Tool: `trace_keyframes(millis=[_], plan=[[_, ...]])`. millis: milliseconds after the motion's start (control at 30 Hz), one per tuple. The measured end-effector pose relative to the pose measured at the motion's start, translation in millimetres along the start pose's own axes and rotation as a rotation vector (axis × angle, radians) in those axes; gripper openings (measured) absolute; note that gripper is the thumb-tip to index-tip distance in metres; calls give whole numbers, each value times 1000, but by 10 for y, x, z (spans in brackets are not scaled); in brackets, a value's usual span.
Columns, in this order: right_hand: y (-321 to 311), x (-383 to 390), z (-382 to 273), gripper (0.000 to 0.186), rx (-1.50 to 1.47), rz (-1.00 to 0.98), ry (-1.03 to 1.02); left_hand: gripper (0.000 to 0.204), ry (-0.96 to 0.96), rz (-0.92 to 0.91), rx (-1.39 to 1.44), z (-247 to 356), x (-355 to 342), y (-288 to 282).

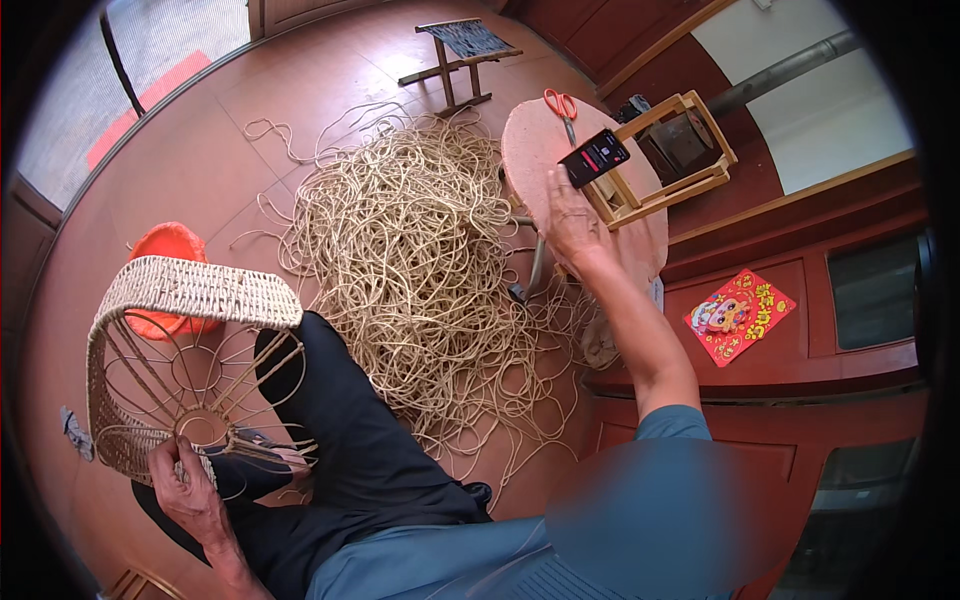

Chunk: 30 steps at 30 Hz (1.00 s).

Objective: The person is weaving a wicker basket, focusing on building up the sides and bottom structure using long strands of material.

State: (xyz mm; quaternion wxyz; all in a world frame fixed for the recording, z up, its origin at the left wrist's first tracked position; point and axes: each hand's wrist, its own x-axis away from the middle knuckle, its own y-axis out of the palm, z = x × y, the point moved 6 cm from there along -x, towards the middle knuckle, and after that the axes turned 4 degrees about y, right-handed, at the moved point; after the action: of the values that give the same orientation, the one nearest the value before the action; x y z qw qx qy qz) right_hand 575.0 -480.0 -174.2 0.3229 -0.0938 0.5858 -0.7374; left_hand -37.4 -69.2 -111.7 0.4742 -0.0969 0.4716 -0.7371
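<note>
My left hand [185, 485] grips a half-woven basket [200, 285] by its wire frame, with fingers closed near the central ring. Pale cord is woven along the basket's curved band, while many bent wires are bare; it rests by my left leg. My right hand [575, 220] reaches to the round pink table [535, 135], its fingers stretched out just beside a black phone [595, 155] with a lit screen. The phone leans on a wooden frame [652, 203]. Orange-handled scissors [560, 102] lie behind the phone.
A large tangled pile of pale cord [390, 240] covers the floor ahead. An orange bucket [170, 243] stands behind the basket. A folding stool [460, 40] is at the back. Red wooden cabinets or doors [780, 440] line the right side, and a glazed opening is at upper left.
</note>
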Motion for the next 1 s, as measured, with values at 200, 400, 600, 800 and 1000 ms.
trace_keyframes(millis=[200, 400, 600, 800, 1000], plan=[[-297, 341, -910, 63, -252, -52, -136, 11, 157, 28, -92, 67, -4, 34], [-946, 553, -1730, 40, -581, 90, -312, 8, 252, 71, -181, 124, 21, 52], [-1310, 695, -2186, 31, -751, 125, -390, 8, 105, 125, -58, 58, 17, 8], [-1493, 827, -2418, 30, -843, 120, -456, 10, 217, 256, -175, 311, 57, -56], [-1783, 891, -2596, 28, -935, 178, -494, 14, -41, 159, 230, 275, 59, 90]])
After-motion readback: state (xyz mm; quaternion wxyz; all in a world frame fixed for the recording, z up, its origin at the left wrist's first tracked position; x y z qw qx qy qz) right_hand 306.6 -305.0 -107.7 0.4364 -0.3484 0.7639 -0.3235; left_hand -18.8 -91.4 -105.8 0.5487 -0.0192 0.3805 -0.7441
